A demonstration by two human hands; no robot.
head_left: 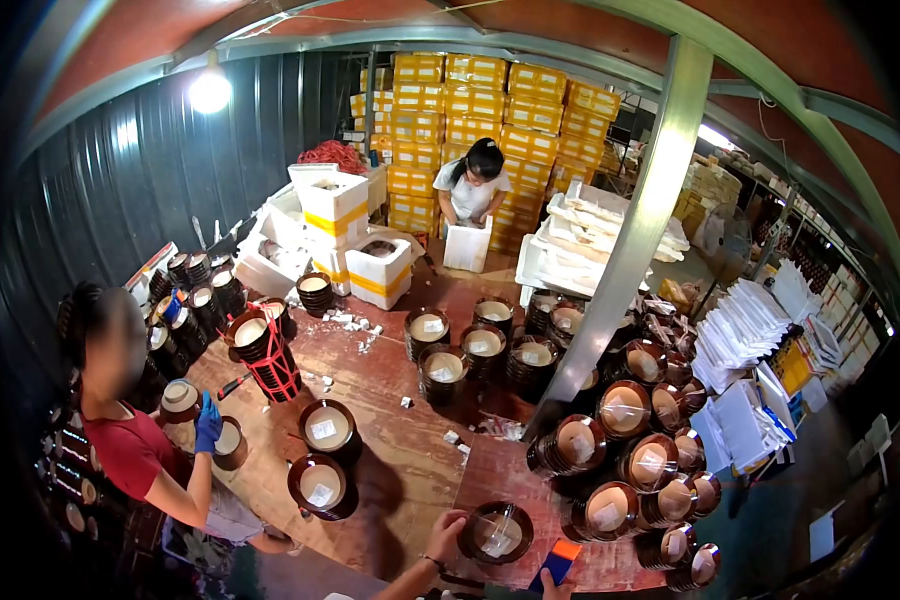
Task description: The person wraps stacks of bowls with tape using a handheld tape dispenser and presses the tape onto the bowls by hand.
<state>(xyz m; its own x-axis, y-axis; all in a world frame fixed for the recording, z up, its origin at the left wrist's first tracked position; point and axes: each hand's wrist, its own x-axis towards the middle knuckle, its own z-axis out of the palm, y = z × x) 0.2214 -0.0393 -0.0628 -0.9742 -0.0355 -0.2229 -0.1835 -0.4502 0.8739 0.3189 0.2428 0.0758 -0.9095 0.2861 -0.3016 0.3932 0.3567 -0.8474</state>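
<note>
At the bottom edge of the table, my left hand (pixel 446 536) has its fingers closed on the left rim of a dark brown bowl (pixel 496 533). Clear wrap with a white label covers the pale inside of this bowl. To its right, my right hand (pixel 558 590) grips a flat blue-and-orange object (pixel 555 565), whose kind I cannot make out. Most of that hand is cut off by the frame. Further left stand two stacks of similar bowls, a nearer stack (pixel 318 484) and a farther stack (pixel 328 428), each with a label on top.
Many bowl stacks (pixel 610 508) crowd the right side beside a metal post (pixel 635 230). A co-worker in red (pixel 140 450) handles a bowl at left; another person (pixel 475 185) works over a white foam box (pixel 467 247). White scraps (pixel 355 325) lie on the table.
</note>
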